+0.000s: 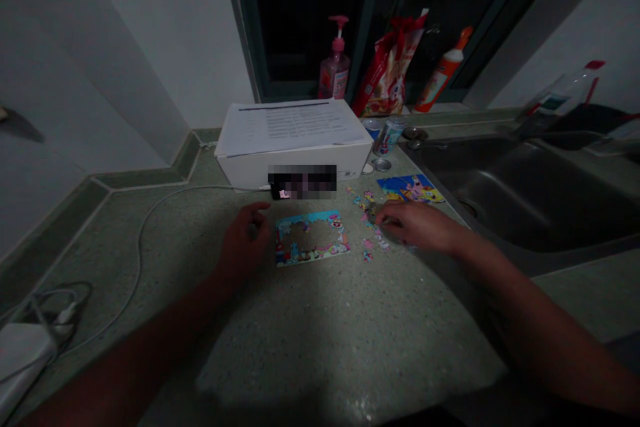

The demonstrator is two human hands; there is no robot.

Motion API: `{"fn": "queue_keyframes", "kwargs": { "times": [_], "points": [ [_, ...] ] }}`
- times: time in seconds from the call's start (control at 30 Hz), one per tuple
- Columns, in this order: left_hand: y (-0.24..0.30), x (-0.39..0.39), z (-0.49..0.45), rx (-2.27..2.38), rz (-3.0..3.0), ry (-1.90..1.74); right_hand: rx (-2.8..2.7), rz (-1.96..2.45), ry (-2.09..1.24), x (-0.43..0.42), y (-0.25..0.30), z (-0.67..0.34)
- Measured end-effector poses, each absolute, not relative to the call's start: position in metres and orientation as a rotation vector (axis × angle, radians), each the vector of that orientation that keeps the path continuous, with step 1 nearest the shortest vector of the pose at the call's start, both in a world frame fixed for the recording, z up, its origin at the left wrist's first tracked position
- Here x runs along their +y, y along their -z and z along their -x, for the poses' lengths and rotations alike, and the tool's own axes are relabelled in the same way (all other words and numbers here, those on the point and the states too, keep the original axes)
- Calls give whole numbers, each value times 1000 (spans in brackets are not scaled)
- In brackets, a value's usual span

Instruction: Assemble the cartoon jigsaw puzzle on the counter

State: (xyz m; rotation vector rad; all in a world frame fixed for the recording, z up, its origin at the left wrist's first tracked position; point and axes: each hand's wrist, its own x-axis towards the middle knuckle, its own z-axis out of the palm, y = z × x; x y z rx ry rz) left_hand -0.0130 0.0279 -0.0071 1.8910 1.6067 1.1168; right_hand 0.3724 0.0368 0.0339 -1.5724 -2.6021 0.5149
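Note:
A partly assembled jigsaw puzzle (313, 255) lies flat on the counter, its colourful border joined and most of the middle bare. Just left of it is my left hand (245, 238), fingers loosely curled and apart, holding nothing I can see. My right hand (417, 225) is over the loose puzzle pieces (367, 245) to the puzzle's right. Its thumb and fingers are pinched together at the pile, and whatever is between the fingertips is too small and dark to make out. Beyond that hand lies a blue and yellow picture card (411, 188).
A white box (295, 163) with a printed sheet on top stands behind the puzzle, a phone (280, 192) leaning against it with a white cable (139, 240). A can (390, 135) stands beside the box. The steel sink (525, 193) is at right; bottles and a red bag (390, 73) line the sill.

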Motion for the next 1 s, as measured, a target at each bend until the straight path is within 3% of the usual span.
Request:
{"fn": "queue_keyframes", "kwargs": {
  "times": [1.0],
  "points": [
    [9,27,11,1588,-1855,-1119,-2622,1677,-611,34,-34,-367]
  ]
}}
